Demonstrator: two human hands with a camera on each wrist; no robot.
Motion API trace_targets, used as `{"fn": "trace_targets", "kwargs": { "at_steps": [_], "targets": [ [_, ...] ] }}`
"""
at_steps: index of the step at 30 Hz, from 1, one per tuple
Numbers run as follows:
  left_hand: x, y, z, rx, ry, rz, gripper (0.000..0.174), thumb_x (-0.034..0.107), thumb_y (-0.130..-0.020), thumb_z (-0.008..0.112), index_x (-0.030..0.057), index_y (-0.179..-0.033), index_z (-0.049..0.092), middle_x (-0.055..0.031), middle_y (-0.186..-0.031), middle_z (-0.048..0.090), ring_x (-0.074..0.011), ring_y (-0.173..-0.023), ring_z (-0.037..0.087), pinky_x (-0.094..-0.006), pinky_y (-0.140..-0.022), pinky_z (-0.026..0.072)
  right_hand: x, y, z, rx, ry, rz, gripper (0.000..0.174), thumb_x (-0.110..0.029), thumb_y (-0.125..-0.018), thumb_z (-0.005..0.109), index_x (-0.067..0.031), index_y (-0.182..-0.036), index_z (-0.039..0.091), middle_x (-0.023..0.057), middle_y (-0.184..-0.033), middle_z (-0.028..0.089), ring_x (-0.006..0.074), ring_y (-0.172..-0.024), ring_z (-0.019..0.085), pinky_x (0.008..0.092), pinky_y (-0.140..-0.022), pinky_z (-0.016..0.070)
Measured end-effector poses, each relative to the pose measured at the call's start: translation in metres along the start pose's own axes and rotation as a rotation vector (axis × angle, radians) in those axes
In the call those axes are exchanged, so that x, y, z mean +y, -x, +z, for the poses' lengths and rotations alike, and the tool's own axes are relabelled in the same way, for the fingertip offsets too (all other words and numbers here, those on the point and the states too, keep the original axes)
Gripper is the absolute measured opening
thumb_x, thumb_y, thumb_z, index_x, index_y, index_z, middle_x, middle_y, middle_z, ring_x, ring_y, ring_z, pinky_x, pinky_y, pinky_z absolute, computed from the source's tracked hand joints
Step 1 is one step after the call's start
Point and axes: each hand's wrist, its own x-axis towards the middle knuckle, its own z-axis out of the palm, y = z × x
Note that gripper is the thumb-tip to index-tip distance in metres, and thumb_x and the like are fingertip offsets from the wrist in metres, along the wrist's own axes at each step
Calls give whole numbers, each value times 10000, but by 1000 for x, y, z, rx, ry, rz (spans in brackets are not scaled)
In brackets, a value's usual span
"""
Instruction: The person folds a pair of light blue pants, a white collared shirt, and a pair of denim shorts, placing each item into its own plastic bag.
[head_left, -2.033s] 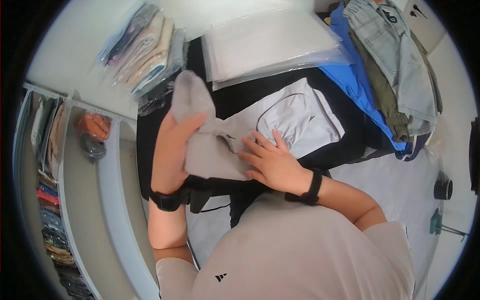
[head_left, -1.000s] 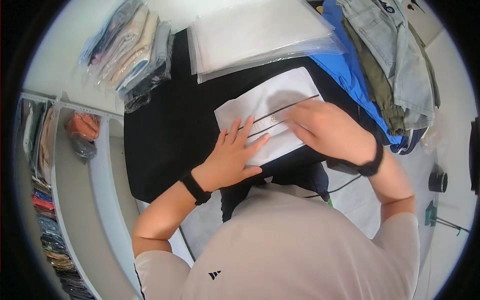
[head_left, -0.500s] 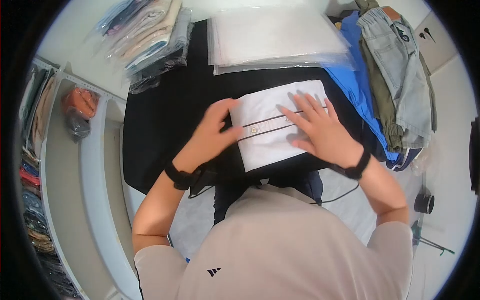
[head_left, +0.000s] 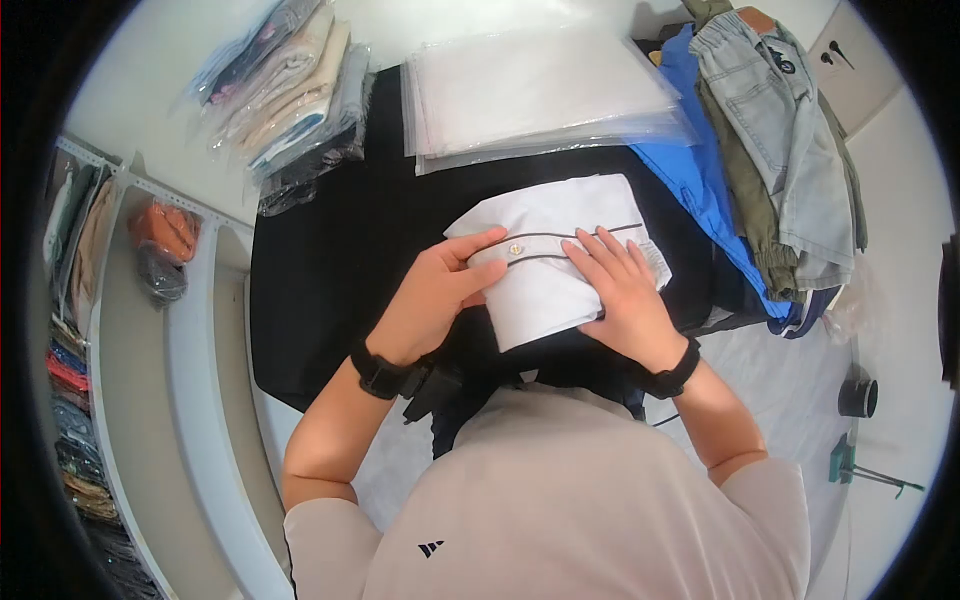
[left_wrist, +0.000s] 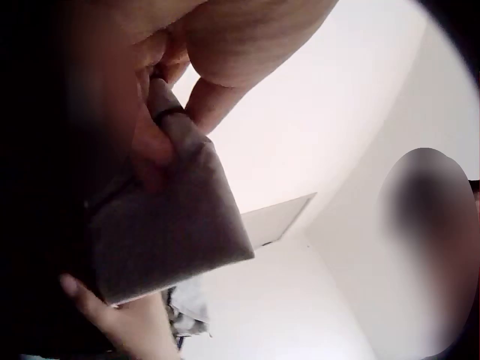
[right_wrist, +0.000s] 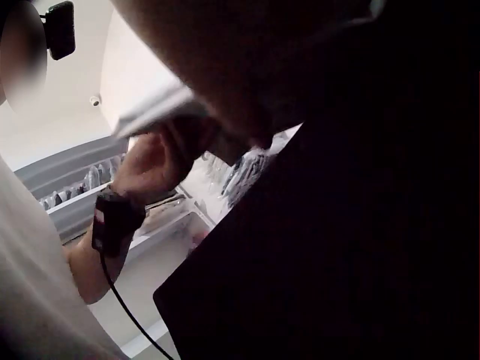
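Observation:
A folded white garment [head_left: 545, 300] with two dark lines and a round button sits over the black tabletop. Its left edge is pinched between the thumb and fingers of my left hand [head_left: 430, 290]. My right hand [head_left: 635, 305] rests on its right part, fingers straight, thumb at the near edge. Gathered cloth shows at the right end. From the left wrist, the garment [left_wrist: 176, 232] looks dark and hangs from my left hand [left_wrist: 232, 45], with my right hand [left_wrist: 139, 330] below its lower edge. The right wrist view is mostly dark.
Clear plastic bags [head_left: 540, 95] lie stacked at the table's back. Bagged folded clothes [head_left: 290, 95] stand at the back left. Blue, olive and grey clothes [head_left: 770, 130] hang over the right side. Shelves [head_left: 150, 370] run along the left.
The loose left end of the garment was folded over, bringing the buttoned band on top. Since half a second ago, my left hand has taken its left edge and my right hand has slid nearer.

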Motion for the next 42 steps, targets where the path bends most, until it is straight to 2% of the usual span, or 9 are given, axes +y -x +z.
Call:
{"fn": "trace_targets", "kwargs": {
  "at_steps": [5,7,11,19,21,25,27,30,42],
  "targets": [
    [52,7,37,-37,-43,122,428,150,-903,590,39,-1305,493,-35,-1074,606,-95,-868,600,-219,-748,500,-6,-16,-6,353,-445,132,566,79,-679,592,-76,-1222,554,142,-1134,618,353,-1081,567,394,-924,448],
    [81,12,52,-140,-155,210,514,188,-940,525,48,-1401,348,-94,-1221,549,-166,-911,638,-217,-744,500,-7,-24,-22,392,-672,247,368,53,-786,572,-23,-1145,589,152,-989,672,248,-963,645,317,-836,482],
    [105,-10,51,-178,-252,581,579,187,-956,476,70,-1453,203,-162,-1320,483,-208,-936,645,-222,-738,497,-6,-28,-58,420,-1626,480,383,-68,-867,603,63,-1210,494,110,-1159,596,196,-1026,576,318,-902,445],
    [44,-154,-87,246,-1226,505,459,179,-845,601,23,-1261,485,-154,-1228,557,-300,-1014,602,-358,-869,474,79,26,-3,225,-1836,788,299,-11,-873,516,2,-1170,545,109,-1152,605,226,-1024,592,367,-914,466],
    [21,-173,-101,366,-1670,724,442,202,-824,622,37,-1224,532,-166,-1145,596,-356,-1004,586,-410,-889,464,75,27,-8,234,-1904,804,335,-19,-885,494,4,-1219,506,114,-1197,582,240,-1046,583,386,-943,457],
    [20,-177,-82,386,-1702,801,319,178,-821,615,44,-1109,592,-155,-1046,628,-353,-980,585,-432,-850,473,80,27,-1,244,-1941,769,371,-34,-897,467,18,-1263,446,124,-1197,563,240,-1052,576,386,-951,454],
    [29,-175,-71,306,-1764,500,189,158,-827,583,42,-973,617,-158,-977,637,-344,-934,596,-443,-806,477,75,27,-4,285,-1984,755,384,-43,-893,477,18,-1269,435,130,-1210,553,252,-1087,556,410,-965,441],
    [30,-178,-69,325,-1858,428,134,148,-837,549,27,-837,608,-155,-887,642,-350,-873,603,-454,-764,476,78,29,-3,277,-2003,742,383,-38,-883,487,8,-1262,450,118,-1205,562,253,-1080,563,401,-962,444],
    [41,-160,-52,455,-1713,662,84,140,-808,601,62,-779,589,-119,-820,604,-325,-790,601,-420,-679,481,77,29,-3,281,-2015,740,392,-39,-886,480,28,-1271,450,136,-1228,564,260,-1098,564,399,-988,435]
  ]
}}
